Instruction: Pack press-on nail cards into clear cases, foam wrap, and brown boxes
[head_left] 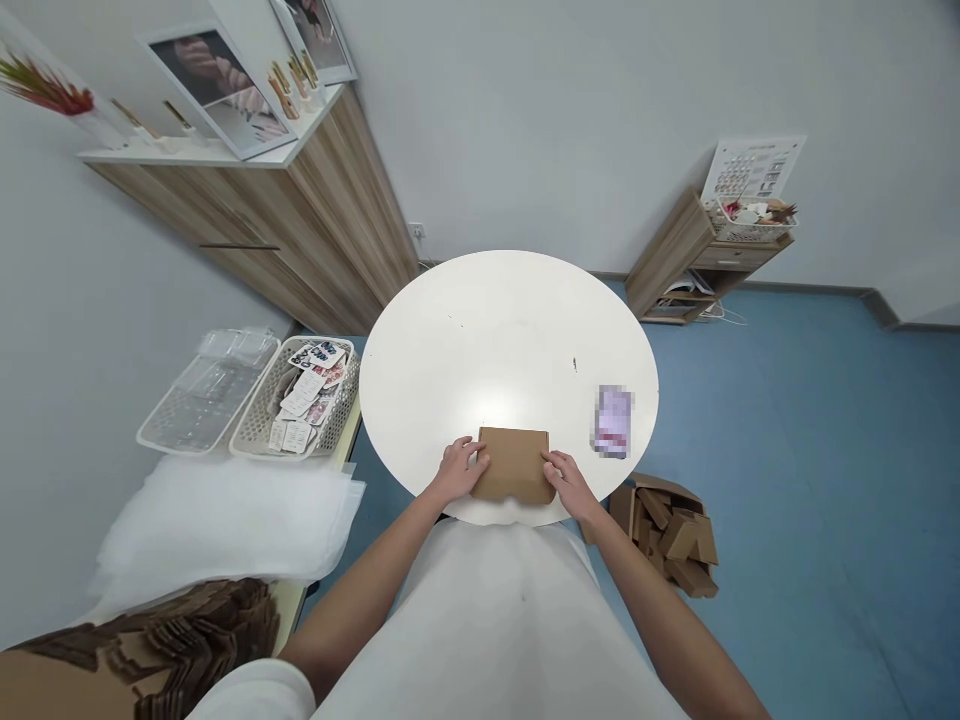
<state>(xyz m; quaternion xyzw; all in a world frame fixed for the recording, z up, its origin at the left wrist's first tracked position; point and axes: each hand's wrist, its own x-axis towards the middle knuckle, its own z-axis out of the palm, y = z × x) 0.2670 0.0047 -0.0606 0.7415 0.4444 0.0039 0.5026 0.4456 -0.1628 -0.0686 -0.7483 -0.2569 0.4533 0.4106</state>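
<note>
A small brown cardboard box (514, 464), its top closed, lies at the near edge of the round white table (450, 330). My left hand (459, 470) grips its left side, with the thumb towards the top face. On the opposite side my right hand (568, 482) holds the right edge, its fingers bent over the corner. Both hands touch the box, and its underside is hidden. To the right on the table lies a blurred purple, phone-like rectangle (613, 422). A tiny dark object (575, 364) sits farther back.
Left of the table stand a white basket of printed cards (330, 400), clear plastic trays (217, 385), white translucent sheets (232, 520) and stacked flat cardboard (202, 640). A carton of small folded boxes (675, 535) is on the floor at right. Wooden cabinets (330, 200) stand behind.
</note>
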